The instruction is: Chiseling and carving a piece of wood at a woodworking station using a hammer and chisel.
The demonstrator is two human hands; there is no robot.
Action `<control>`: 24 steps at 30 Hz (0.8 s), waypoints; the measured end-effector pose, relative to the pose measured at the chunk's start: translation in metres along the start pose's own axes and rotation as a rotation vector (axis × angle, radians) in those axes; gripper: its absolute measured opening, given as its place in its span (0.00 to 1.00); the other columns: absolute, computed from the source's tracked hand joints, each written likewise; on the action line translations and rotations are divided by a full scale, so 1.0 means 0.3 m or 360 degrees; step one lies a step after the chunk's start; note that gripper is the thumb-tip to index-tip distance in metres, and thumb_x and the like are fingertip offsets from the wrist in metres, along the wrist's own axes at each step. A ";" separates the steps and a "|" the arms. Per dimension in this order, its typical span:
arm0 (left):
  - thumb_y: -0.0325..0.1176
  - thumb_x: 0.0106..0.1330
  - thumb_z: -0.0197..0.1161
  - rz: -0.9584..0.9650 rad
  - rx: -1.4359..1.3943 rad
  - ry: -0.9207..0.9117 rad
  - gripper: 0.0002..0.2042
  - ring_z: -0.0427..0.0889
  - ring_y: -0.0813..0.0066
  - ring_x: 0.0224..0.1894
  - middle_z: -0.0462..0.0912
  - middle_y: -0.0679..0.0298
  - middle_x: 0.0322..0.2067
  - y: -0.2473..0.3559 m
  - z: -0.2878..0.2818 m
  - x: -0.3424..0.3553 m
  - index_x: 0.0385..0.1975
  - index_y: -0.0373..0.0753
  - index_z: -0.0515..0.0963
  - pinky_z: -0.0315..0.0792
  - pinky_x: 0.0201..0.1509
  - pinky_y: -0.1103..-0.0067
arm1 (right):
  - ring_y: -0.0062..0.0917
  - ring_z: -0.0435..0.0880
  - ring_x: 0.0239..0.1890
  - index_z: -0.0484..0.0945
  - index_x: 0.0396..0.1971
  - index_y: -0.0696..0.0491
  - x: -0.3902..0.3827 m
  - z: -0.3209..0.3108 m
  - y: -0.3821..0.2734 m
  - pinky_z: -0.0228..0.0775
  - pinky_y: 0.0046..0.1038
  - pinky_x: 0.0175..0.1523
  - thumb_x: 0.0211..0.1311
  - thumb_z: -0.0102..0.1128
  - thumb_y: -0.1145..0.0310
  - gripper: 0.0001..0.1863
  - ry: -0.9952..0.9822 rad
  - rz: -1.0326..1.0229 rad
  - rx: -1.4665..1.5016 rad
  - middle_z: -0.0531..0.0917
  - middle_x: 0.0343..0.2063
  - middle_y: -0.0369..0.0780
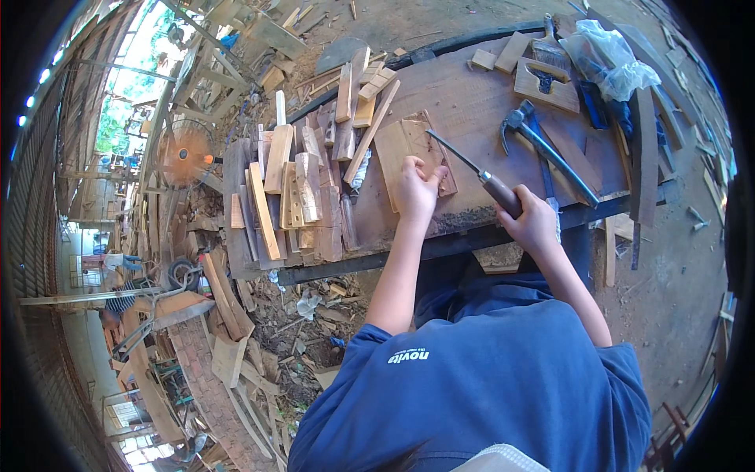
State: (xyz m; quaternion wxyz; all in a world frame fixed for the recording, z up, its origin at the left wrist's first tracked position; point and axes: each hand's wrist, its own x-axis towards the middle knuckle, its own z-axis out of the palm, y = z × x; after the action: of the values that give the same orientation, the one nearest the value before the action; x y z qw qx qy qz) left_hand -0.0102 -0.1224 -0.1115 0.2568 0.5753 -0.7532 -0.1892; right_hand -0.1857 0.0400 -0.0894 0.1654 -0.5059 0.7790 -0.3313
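My right hand (528,220) grips the brown wooden handle of a chisel-like tool (469,162). Its long, thin dark blade slants up and left, past my left hand, and whether it is a chisel or a file I cannot make out. My left hand (418,187) is closed, fingers curled and thumb against them, over a flat wooden piece (391,157) on the workbench (464,94). Anything inside those fingers is hidden. Under the blade tip is a second, darker wooden block (417,134). A claw hammer (557,160) with a blue handle lies to the right of my right hand.
Several wood offcuts (279,157) crowd the bench's left end. At the far right lie a brush (549,51), a wooden block with a cut-out (548,85) and a clear plastic bag (609,59). A fan (185,153) stands left of the bench, above scrap wood (228,358).
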 end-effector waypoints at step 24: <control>0.38 0.68 0.58 -0.0969 -0.1692 0.0004 0.25 0.71 0.62 0.60 0.73 0.49 0.56 -0.190 -0.102 0.031 0.59 0.29 0.64 0.64 0.64 0.70 | 0.46 0.83 0.34 0.75 0.32 0.55 0.069 -0.021 -0.042 0.74 0.43 0.41 0.53 0.63 0.57 0.17 -0.0432 0.0031 -0.0208 0.83 0.29 0.49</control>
State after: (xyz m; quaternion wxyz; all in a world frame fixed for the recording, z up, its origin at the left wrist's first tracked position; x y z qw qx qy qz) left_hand 0.0502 -0.1462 -0.1187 0.4440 0.5580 -0.3572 -0.6032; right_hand -0.1898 0.0203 -0.0745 0.2392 -0.5482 0.7743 -0.2068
